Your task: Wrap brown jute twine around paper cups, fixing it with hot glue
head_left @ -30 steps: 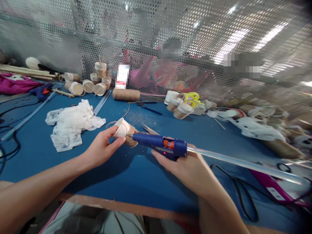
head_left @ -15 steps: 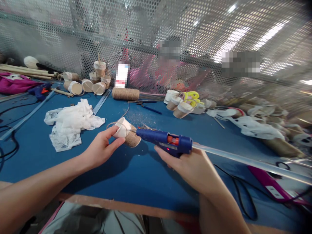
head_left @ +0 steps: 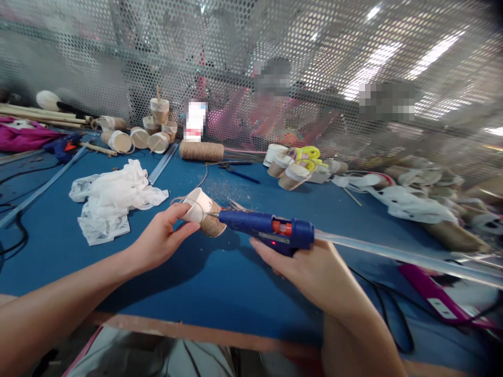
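- Grey perforated mesh (head_left: 236, 31) is set upright along the back of the table.
- Blue tabletop (head_left: 275, 309) is scattered with craft materials.
- White lacy fabric (head_left: 118, 204) is heaped to the left of the cup.
- Blue glue gun (head_left: 255, 225) is gripped by the right hand (head_left: 310, 267), its handle mostly hidden; a long clear glue stick (head_left: 373, 250) is seated in its rear.
- Brown twine roll (head_left: 201, 152) is laid on its side before the mesh.
- Twine-wrapped paper cup (head_left: 214, 225) is pinched by the white rim in the left hand (head_left: 165, 233) and tilted, near the table's front; whether the table is touched by its base cannot be told.
- Metal nozzle (head_left: 213, 214) is held at the cup's side, contact being unclear.
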Tool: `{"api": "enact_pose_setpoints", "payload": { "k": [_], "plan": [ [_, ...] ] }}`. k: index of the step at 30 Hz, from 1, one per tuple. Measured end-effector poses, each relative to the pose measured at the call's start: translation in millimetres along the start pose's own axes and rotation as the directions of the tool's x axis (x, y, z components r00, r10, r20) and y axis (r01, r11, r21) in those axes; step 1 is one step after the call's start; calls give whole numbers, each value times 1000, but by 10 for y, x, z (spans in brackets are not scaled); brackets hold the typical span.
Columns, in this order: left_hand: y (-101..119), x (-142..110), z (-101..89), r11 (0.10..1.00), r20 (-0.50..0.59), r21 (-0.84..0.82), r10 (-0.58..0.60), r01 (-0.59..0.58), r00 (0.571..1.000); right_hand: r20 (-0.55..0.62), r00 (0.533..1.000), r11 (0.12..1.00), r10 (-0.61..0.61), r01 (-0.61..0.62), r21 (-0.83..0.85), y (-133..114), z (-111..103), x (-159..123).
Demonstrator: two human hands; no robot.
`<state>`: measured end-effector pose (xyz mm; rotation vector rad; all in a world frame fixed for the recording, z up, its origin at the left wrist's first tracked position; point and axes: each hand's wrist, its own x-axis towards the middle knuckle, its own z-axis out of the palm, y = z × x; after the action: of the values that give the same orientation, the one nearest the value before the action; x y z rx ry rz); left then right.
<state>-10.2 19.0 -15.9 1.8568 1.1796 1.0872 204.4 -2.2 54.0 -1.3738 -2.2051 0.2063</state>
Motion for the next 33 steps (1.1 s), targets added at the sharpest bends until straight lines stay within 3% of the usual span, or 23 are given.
{"api": "enact_pose_setpoints", "payload": {
  "k": [7, 14, 33],
  "plan": [
    [-12, 1, -20, 999, 16, 6, 48, -48, 999, 34, 991, 986, -127, 130, -108, 101, -72, 2],
    [0, 5, -25, 999, 26, 20, 45, -46, 999, -29, 1000, 1000, 10, -10, 10, -18, -42, 9],
    [51, -2, -15, 999, 31, -21, -35, 36, 999, 8, 999, 994, 49, -50, 102, -20, 30, -46]
  ]
}}
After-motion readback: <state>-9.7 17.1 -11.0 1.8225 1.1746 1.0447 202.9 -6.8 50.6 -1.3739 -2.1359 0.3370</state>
